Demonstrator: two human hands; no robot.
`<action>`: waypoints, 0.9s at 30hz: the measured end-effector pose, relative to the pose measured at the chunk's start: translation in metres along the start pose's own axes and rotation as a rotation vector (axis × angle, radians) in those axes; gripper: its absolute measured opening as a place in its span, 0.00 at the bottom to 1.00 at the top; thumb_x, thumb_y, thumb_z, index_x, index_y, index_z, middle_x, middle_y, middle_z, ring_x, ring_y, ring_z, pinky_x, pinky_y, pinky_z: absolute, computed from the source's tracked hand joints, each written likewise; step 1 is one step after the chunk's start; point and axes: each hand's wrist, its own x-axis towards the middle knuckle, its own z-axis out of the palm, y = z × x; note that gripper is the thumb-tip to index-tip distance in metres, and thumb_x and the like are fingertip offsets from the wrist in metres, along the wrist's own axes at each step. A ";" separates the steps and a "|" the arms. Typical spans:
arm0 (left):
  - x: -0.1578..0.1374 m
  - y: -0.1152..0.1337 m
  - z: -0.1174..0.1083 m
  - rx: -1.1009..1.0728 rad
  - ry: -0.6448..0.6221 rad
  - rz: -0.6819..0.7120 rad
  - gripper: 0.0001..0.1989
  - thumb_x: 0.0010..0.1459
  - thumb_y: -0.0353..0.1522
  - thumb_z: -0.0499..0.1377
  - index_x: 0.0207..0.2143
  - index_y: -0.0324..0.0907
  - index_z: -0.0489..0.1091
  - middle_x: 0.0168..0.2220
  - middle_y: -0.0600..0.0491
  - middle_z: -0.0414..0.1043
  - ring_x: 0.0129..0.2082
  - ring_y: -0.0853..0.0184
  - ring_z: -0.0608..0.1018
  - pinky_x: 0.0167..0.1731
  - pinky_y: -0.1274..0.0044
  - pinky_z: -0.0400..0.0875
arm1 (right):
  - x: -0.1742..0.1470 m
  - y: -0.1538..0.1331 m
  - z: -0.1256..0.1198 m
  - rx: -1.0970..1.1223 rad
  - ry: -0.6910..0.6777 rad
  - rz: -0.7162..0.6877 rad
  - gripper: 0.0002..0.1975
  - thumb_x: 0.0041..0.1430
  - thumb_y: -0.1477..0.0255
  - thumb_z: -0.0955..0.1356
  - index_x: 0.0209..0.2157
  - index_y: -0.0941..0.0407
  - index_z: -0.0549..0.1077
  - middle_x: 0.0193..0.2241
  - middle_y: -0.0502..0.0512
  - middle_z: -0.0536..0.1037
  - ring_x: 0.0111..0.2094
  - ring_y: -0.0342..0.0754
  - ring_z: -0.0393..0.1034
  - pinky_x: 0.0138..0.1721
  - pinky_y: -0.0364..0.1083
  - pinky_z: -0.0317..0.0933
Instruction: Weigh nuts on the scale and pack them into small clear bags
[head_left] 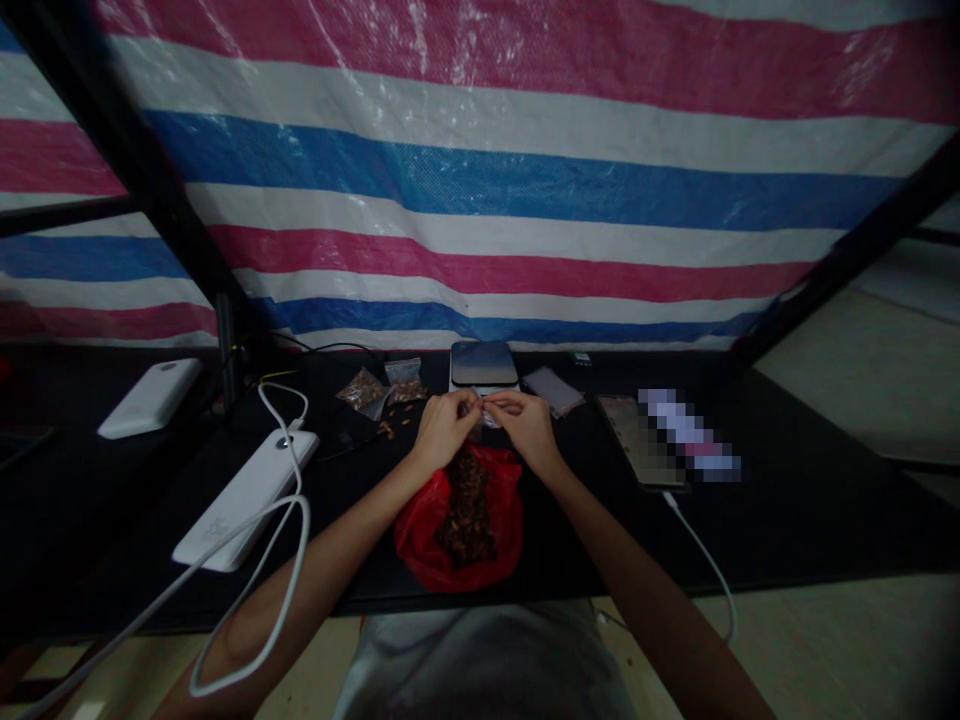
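My left hand (448, 428) and my right hand (523, 424) meet at the middle of the table, fingertips pinched close together. Between them shows a small clear plastic bag (490, 416), partly hidden by the fingers. Just below the hands, an open red plastic bag (420, 535) holds a heap of small brown pieces (466, 510), maybe seeds or nuts. Right behind the hands stands a flat scale (484, 363) with a dark top. To the left lie filled clear bags (363, 388) of brown pieces, with a few loose pieces (387, 428) in front.
Flat clear bags (553, 388) lie right of the scale. A phone (641, 440) with a white cable rests further right. On the left are a white power bank (244, 500) with a looping cable and another white device (150, 398). A striped sheet (480, 190) hangs behind.
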 end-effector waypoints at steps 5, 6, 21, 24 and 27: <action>0.003 0.005 -0.002 0.014 -0.063 -0.073 0.21 0.60 0.41 0.46 0.21 0.42 0.68 0.20 0.55 0.69 0.24 0.67 0.72 0.26 0.78 0.58 | -0.001 -0.003 0.002 -0.028 0.063 0.011 0.06 0.45 0.69 0.69 0.27 0.56 0.77 0.27 0.54 0.80 0.27 0.48 0.74 0.33 0.47 0.70; 0.004 0.004 -0.002 0.026 -0.054 -0.084 0.21 0.60 0.42 0.46 0.21 0.42 0.68 0.19 0.54 0.69 0.23 0.66 0.72 0.26 0.78 0.57 | -0.001 -0.003 0.003 -0.016 0.071 0.019 0.06 0.45 0.69 0.69 0.27 0.56 0.77 0.27 0.54 0.80 0.27 0.48 0.74 0.33 0.47 0.70; 0.043 0.036 -0.025 0.383 0.016 -0.014 0.11 0.49 0.34 0.57 0.17 0.41 0.69 0.17 0.52 0.66 0.24 0.62 0.72 0.30 0.75 0.60 | 0.038 0.007 -0.011 0.064 0.143 0.130 0.15 0.39 0.70 0.70 0.34 0.54 0.70 0.20 0.47 0.76 0.21 0.47 0.72 0.25 0.46 0.69; 0.078 0.039 -0.027 0.475 0.061 0.099 0.11 0.52 0.35 0.55 0.22 0.39 0.70 0.22 0.48 0.69 0.33 0.57 0.73 0.41 0.69 0.60 | 0.069 0.009 -0.010 -0.064 0.171 0.157 0.12 0.40 0.71 0.69 0.31 0.54 0.69 0.22 0.47 0.76 0.23 0.46 0.73 0.26 0.45 0.69; 0.110 0.020 -0.020 0.431 0.076 0.184 0.18 0.50 0.43 0.58 0.36 0.37 0.69 0.38 0.42 0.71 0.47 0.51 0.68 0.51 0.62 0.52 | 0.099 0.017 -0.008 -0.124 0.206 0.180 0.06 0.43 0.71 0.67 0.28 0.56 0.70 0.23 0.51 0.77 0.27 0.47 0.74 0.30 0.45 0.69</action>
